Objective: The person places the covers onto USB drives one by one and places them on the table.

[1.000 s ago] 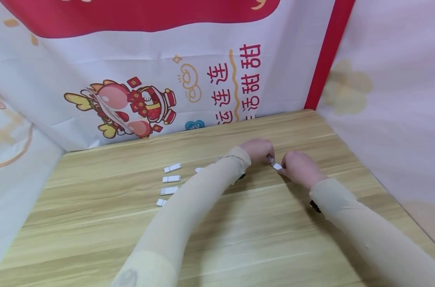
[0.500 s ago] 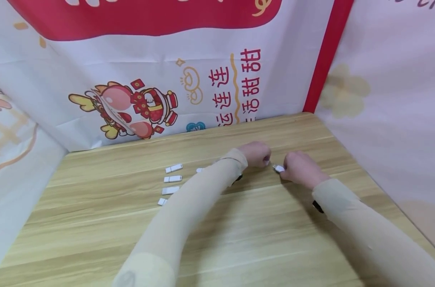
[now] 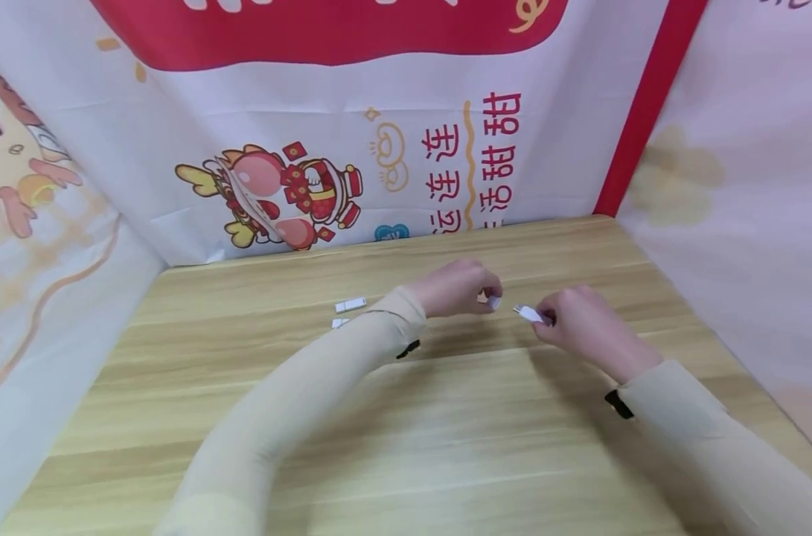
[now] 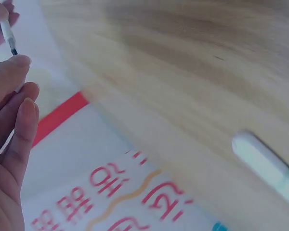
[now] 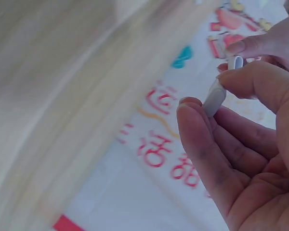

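My right hand (image 3: 589,327) pinches a white USB stick (image 3: 530,314) between thumb and fingers, its metal plug bared and pointing left. Across a small gap, my left hand (image 3: 454,289) pinches the stick's white cap (image 3: 494,302). In the right wrist view the hollow end of the cap (image 5: 236,62) shows beyond the stick (image 5: 215,98). The left wrist view has the stick (image 4: 8,34) at its upper left edge, its plug close to my left fingertips, which mostly hide the cap there. Both hands are over the back right of the table.
White USB sticks (image 3: 350,305) lie on the wooden table (image 3: 446,454) left of my hands, partly covered by the left sleeve (image 3: 298,380). Another stick (image 4: 266,163) lies on the table in the left wrist view. Printed cloth walls (image 3: 298,97) border the table's back and sides.
The cap and the stick, close together a second ago, have come apart and the plug is bared. The head view has swung left, and the left arm now covers more of the lying sticks.
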`<state>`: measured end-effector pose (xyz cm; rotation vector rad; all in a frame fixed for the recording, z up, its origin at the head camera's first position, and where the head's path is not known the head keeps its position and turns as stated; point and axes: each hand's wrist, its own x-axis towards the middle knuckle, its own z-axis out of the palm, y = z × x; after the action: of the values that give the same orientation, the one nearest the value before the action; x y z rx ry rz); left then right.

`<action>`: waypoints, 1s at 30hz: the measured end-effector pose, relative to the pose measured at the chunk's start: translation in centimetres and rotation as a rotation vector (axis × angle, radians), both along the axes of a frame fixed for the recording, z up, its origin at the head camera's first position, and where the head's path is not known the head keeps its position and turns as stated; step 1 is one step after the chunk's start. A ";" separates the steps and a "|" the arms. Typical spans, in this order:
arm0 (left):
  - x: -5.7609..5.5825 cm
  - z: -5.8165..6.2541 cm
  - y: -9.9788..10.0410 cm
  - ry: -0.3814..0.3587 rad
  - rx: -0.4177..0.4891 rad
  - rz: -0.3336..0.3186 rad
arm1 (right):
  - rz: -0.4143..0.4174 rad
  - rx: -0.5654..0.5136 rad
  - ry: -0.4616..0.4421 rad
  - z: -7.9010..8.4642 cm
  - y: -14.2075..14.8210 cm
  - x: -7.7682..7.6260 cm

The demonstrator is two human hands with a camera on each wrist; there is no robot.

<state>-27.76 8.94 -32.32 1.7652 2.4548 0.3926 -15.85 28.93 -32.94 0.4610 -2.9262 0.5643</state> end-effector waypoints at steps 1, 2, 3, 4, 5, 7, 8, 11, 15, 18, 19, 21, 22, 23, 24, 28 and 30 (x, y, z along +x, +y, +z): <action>0.5 0.4 -0.6 0.013 0.010 0.000 | 0.012 0.004 0.039 0.2 -0.3 0.3; 1.0 0.7 -1.3 0.024 0.023 0.000 | 0.021 0.003 0.066 0.4 -0.6 0.6; 1.6 1.1 -2.0 0.038 0.037 0.004 | 0.031 0.006 0.091 0.6 -0.9 0.8; 2.1 1.5 -2.7 0.055 0.056 0.006 | 0.044 0.006 0.117 0.8 -1.3 1.1; 2.7 1.8 -3.4 0.071 0.076 0.011 | 0.057 0.004 0.142 1.1 -1.6 1.4; 3.6 2.4 -4.6 0.098 0.126 0.015 | 0.082 0.007 0.191 1.5 -2.3 1.9; 4.1 2.6 -5.2 0.113 0.150 0.017 | 0.095 0.011 0.219 1.7 -2.7 2.2; 5.3 3.2 -6.7 0.166 0.209 0.019 | 0.138 0.011 0.300 2.1 -3.6 2.9; 7.0 3.6 -8.4 0.245 0.257 0.021 | 0.211 -0.013 0.406 2.5 -4.8 3.8; 8.4 3.9 -9.6 0.269 0.279 0.034 | 0.267 -0.029 0.487 2.6 -5.7 4.5; 8.8 3.9 -10.0 0.267 0.288 0.042 | 0.282 -0.030 0.511 2.7 -6.0 4.7; 9.6 4.0 -10.8 0.260 0.305 0.056 | 0.308 -0.030 0.551 2.8 -6.6 5.2; 10.0 4.1 -11.2 0.261 0.310 0.062 | 0.319 -0.031 0.567 2.9 -7.0 5.4; 10.4 4.1 -11.6 0.263 0.319 0.070 | 0.329 -0.029 0.583 3.0 -7.3 5.6; 10.7 4.1 -11.9 0.268 0.328 0.079 | 0.339 -0.028 0.596 3.1 -7.6 5.9; 11.9 4.2 -13.2 0.306 0.367 0.106 | 0.375 -0.027 0.625 3.5 -8.8 6.7; 12.5 4.3 -13.8 0.317 0.389 0.114 | 0.393 -0.035 0.622 3.6 -9.3 6.9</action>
<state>-15.26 -4.84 -28.00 1.9641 2.8681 0.6903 -8.93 19.64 -29.33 1.0090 -2.2394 0.4112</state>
